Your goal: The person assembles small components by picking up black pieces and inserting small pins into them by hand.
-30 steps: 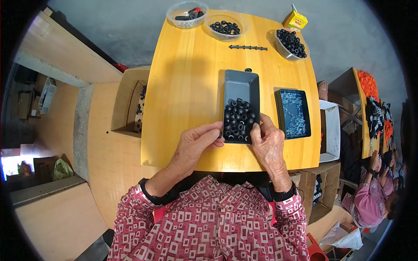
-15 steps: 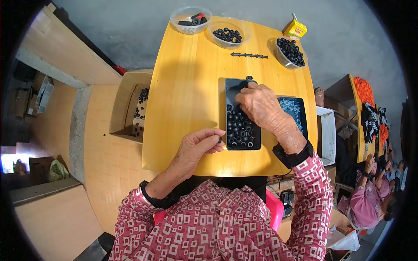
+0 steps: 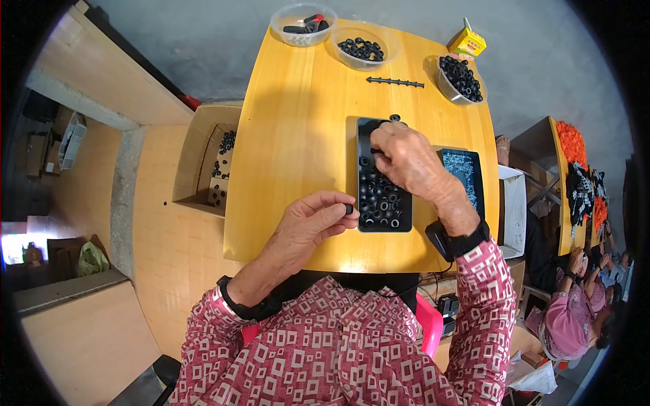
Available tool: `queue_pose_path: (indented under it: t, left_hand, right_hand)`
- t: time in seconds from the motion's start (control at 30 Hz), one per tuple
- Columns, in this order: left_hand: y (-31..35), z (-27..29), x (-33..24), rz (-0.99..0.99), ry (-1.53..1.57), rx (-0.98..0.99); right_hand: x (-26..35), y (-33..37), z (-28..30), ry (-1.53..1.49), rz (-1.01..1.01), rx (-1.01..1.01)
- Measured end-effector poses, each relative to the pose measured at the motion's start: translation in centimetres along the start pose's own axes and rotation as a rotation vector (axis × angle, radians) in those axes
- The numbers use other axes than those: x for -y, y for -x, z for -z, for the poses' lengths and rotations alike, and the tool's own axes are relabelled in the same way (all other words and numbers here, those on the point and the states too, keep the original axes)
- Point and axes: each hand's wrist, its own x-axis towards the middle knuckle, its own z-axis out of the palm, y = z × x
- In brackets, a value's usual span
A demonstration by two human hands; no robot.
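Observation:
My left hand (image 3: 313, 218) is held just left of the dark tray, pinching a small black ring-like part (image 3: 349, 210) between thumb and fingertips. Over the upper half of that tray (image 3: 366, 132) is my right hand (image 3: 414, 162), its fingers closed together and pointing down. Something dark shows at its fingertips, but I cannot make out whether it is held. Many black rounded parts with holes (image 3: 380, 203) fill the lower part of the tray. One loose black part (image 3: 395, 118) sits at the tray's far edge.
A second dark tray (image 3: 479, 177) with small pale pieces stands to the right. Farther back are a ridged black rod (image 3: 395, 82), three clear bowls of dark parts, including one bowl (image 3: 443, 91), and a yellow carton (image 3: 468, 44). A cardboard box (image 3: 196, 145) adjoins the table's left side.
My right hand has drawn its fingers up slightly within the tray's upper half. My left hand keeps its pinch on the black ring-like part. The whole view has shifted a little.

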Motion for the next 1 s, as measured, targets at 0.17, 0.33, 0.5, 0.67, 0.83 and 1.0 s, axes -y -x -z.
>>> queue_pose_path:
  t: [0.17, 0.33, 0.5, 0.67, 0.83, 1.0]
  left_hand:
    - [-0.1, -0.5, -0.3, -0.011, 0.072, 0.014]
    - [-0.5, -1.4, 0.0, 0.024, 0.024, 0.057]
    - [-0.3, -1.8, 0.8, 0.062, 0.022, 0.104]
    - [-0.3, -2.9, 1.3, 0.097, 0.188, 0.141]
    - [-0.5, -3.9, 1.5, 0.091, 0.108, 0.142]
    - [-0.7, -4.5, 1.6, 0.082, 0.038, 0.1]
  right_hand:
    - [4.8, 2.8, 1.9, -0.409, -0.119, -0.174]
    - [7.8, 6.0, 1.4, -0.448, -0.115, -0.249]
    - [9.3, 8.2, 2.6, -0.616, -0.385, -0.324]
    - [9.5, 9.9, 2.4, -0.767, -0.543, -0.35]
    - [9.6, 10.7, 2.1, -0.814, -0.53, -0.488]
    - [8.7, 11.7, 1.2, -0.67, -0.537, -0.486]
